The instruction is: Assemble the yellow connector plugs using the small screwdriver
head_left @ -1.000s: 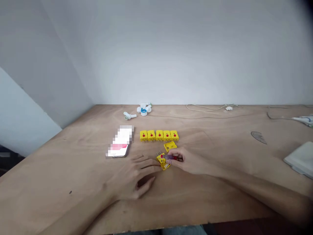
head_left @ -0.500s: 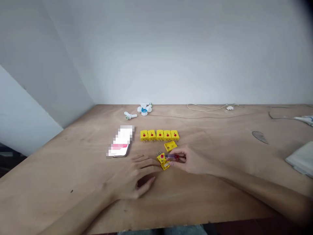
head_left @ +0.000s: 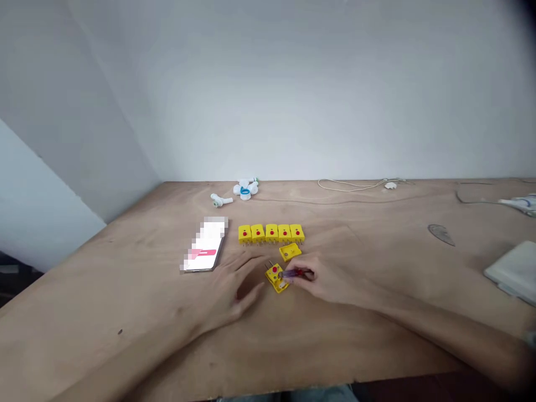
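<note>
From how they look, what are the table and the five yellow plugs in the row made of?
Table: probably plywood, matte finish; wavy grain and a dark knot mark show.

Yellow plugs: likely hard moulded plastic, smooth, even colour; their protruding pins look like metal, greyish.

A pale wall [head_left: 310, 100] (plain) meets the wooden table's [head_left: 377, 251] far edge.

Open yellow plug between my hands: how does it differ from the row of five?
The open plug shows its inside; the row of five plugs looks closed. The open plug's prongs point away from you, the row's toward you. The right hand holds a tool at the open plug, none at the row. Both are yellow with red spots.
</note>
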`<action>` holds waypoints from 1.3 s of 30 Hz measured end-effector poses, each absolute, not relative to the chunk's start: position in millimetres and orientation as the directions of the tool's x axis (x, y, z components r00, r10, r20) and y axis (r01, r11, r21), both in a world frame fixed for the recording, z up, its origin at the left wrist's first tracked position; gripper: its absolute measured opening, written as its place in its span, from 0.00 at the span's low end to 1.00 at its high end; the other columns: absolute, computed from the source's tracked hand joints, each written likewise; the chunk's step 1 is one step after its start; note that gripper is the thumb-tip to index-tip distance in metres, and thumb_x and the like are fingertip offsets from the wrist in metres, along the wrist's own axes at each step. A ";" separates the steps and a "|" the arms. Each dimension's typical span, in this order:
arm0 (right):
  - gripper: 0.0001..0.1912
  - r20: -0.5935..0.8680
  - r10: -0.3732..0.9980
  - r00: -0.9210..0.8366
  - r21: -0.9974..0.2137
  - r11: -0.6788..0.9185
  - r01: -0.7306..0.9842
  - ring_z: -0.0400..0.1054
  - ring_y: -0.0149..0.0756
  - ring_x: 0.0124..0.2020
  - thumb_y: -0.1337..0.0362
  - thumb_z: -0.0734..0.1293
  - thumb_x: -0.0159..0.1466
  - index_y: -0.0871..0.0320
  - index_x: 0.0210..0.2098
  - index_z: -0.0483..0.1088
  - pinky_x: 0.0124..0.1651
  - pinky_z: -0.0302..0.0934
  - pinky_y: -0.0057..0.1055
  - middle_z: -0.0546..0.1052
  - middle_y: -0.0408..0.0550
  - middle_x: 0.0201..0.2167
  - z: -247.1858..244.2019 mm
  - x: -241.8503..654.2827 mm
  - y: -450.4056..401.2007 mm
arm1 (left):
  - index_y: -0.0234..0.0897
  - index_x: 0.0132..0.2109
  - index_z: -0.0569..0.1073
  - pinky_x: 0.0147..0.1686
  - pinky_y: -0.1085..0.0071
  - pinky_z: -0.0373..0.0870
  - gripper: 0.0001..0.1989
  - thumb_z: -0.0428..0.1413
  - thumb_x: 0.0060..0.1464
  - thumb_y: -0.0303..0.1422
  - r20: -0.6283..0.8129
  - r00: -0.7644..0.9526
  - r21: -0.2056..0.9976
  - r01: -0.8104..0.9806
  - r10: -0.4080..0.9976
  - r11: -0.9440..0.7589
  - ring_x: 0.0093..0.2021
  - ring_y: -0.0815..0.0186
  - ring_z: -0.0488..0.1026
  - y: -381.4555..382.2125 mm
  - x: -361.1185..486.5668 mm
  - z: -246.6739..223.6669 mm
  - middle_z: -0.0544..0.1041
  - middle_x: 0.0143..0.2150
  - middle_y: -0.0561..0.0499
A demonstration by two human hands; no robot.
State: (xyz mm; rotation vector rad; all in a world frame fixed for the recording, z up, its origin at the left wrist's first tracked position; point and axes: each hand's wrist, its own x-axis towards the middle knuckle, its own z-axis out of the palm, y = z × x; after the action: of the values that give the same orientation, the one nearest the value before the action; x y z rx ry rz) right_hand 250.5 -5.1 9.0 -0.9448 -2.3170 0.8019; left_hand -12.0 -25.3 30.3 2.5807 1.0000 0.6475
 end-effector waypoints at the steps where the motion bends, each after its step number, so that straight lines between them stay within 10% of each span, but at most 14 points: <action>1: 0.09 0.241 0.744 -0.624 -0.669 0.593 0.448 0.69 0.32 0.29 0.62 0.66 0.69 0.58 0.34 0.75 0.32 0.60 0.28 0.79 0.44 0.31 9.1 250.4 -5.9 | 0.46 0.66 0.63 0.63 0.51 0.65 0.26 0.53 0.63 0.30 0.296 0.666 0.421 0.553 0.685 -0.719 0.64 0.53 0.66 -21.4 -9.7 32.1 0.68 0.66 0.47; 39: 0.04 0.363 0.722 -0.589 -0.591 0.667 0.454 0.68 0.32 0.30 0.65 0.68 0.67 0.56 0.35 0.74 0.33 0.59 0.28 0.78 0.42 0.31 -3.2 253.6 -7.8 | 0.42 0.50 0.77 0.52 0.59 0.71 0.15 0.63 0.59 0.42 0.247 0.741 0.583 0.401 0.624 -0.707 0.50 0.56 0.75 17.3 -2.9 17.2 0.79 0.50 0.47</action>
State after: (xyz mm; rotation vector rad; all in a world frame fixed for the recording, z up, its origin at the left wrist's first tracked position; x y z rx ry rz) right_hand 253.6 -7.8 -3.2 -0.9049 -2.2913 0.5956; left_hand -2.9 17.3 17.2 2.4373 0.7752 0.5937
